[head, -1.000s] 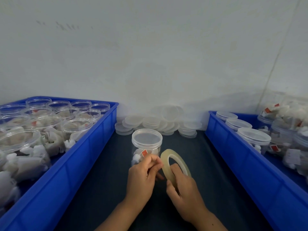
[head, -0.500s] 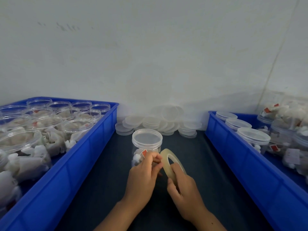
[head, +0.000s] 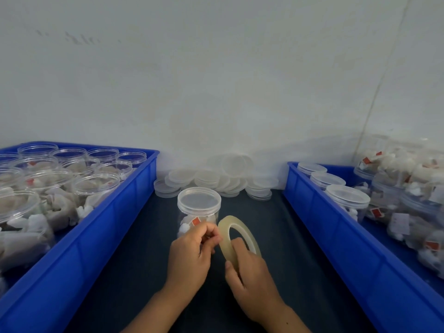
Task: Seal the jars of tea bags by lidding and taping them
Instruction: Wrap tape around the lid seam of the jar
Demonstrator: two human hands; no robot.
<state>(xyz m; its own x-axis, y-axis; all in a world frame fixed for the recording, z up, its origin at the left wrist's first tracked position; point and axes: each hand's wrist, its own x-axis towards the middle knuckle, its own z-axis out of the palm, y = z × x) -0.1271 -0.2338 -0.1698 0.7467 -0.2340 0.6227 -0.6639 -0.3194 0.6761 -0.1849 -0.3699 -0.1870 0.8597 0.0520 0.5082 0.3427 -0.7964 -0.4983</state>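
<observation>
Right hand (head: 249, 272) grips thin translucent tape ring (head: 237, 239), upright; left hand (head: 192, 251) fingers pinch at its rim. Lidded clear round plastic jar (head: 199, 207), tea bags inside, just beyond on dark surface (head: 134, 260).

One wide-angle view from the person's head looks forward and down, close over the dark table (head: 144, 260), facing the white wall (head: 216, 80); a blue bin (head: 101, 236) flanks each side, edges bent by the lens
</observation>
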